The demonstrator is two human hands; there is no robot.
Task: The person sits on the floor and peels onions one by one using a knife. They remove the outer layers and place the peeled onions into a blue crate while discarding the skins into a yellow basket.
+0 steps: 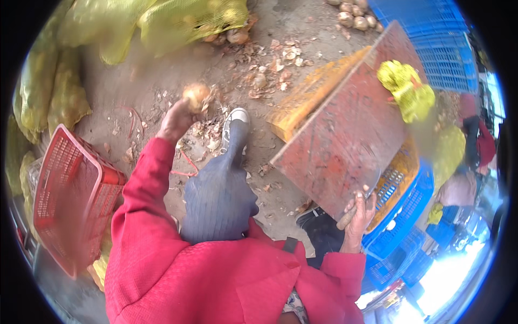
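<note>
In my left hand (178, 117) is an onion (197, 96) with dry, papery skin. It is raised over the dirty floor, left of my outstretched shoe (236, 121). My right hand (359, 216) is wrapped around the brown handle (347, 218) of what looks like a knife; part of its thin blade (376, 184) shows beyond my fingers. That hand is at the near corner of a reddish, worn wooden board (338, 133), which lies slanted across orange crates (315, 93). A bunched yellow mesh bag (406, 91) rests on the far part of the board.
Filled yellow mesh bags (194, 24) lie ahead and left. A red plastic crate (97, 178) stands tilted at my left. Blue crates (445, 60) are stacked far right, near loose onions (356, 14). Onion skins (279, 65) and red twine (186, 164) litter the floor.
</note>
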